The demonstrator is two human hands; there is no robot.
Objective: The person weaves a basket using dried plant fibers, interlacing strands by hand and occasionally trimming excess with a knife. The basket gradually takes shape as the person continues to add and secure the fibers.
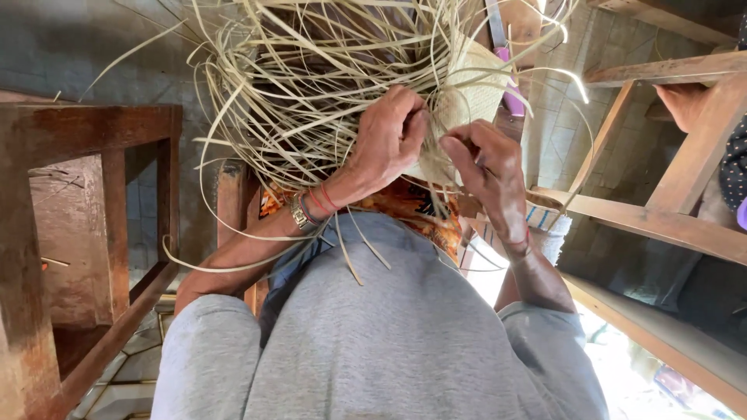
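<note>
A pale woven straw piece (476, 87) with several long loose strands (311, 78) fanning out to the left is held up in front of me. My left hand (389, 138), with a watch and red threads at the wrist, grips the weave's edge among the strands. Just to its right, my right hand (489, 175) pinches strands at the lower edge of the woven part. Both hands nearly touch. Under them lies an orange patterned cloth (405, 204) on my lap, and my grey shirt (389, 342) fills the bottom of the view.
A dark wooden stool or frame (93, 132) stands close at the left. Wooden bars (669, 222) run across the right side, where another person's hand (685, 103) rests. A purple-handled object (513, 97) shows behind the weave. Tiled floor (132, 365) lies below left.
</note>
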